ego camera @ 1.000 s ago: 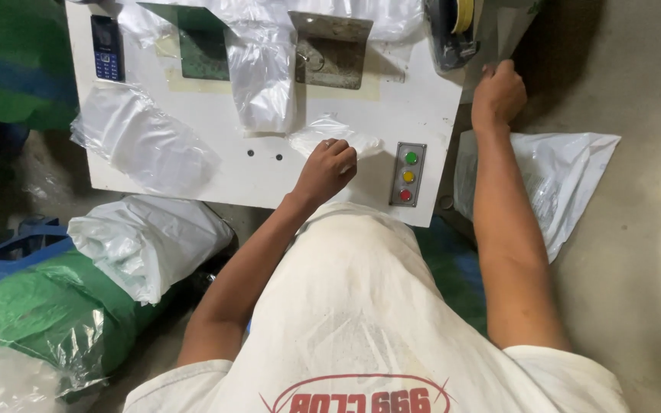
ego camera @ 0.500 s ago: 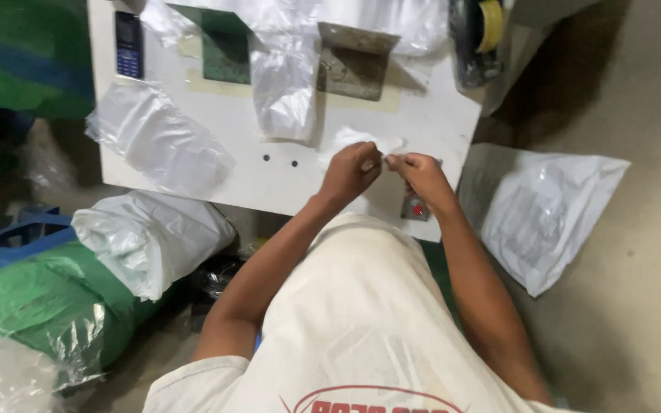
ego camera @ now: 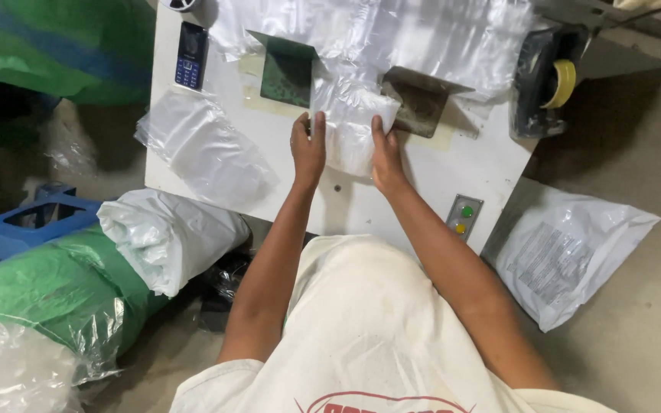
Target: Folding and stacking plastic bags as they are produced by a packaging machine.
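At the counter's middle, head view: both hands bracket one clear plastic bag (ego camera: 350,122) that hangs down between two dark metal guides.
Left hand (ego camera: 309,149): at the bag's 9 o'clock edge, palm down, fingers (ego camera: 320,128) stretched flat and pressing the film to the counter (ego camera: 437,176); not curled round anything, seemingly so the thin sheet stays taut.
Right hand (ego camera: 386,157): at the bag's 3 o'clock edge, fingers laid flat likewise, pinning that side; the pair of hands appears to square the bag between the guides.
Bag position: its top runs up at 12 o'clock under a heap of loose clear film (ego camera: 422,38); its lower end lies on the white counter between the hands.
Left guide (ego camera: 286,73): greenish plate at the bag's 10 o'clock, touching the film.
Right guide (ego camera: 420,103): grey-brown plate at 2 o'clock, its edge just beside the right fingertips.
Spare bags (ego camera: 208,149): a flat clear stack at 9 o'clock of the left hand, within reach.
Phone (ego camera: 190,55): dark handset at 11 o'clock, well apart from the work.
Tape roll (ego camera: 562,82): yellow, on a dark holder at 2 o'clock.
Button panel (ego camera: 462,218): at 5 o'clock of the right hand, green and yellow buttons, near the counter's front edge.
Floor, 4 o'clock: a white printed packet (ego camera: 568,252).
Floor, 8 o'clock: a green sack (ego camera: 47,291) with a white bundle (ego camera: 166,237) on it.
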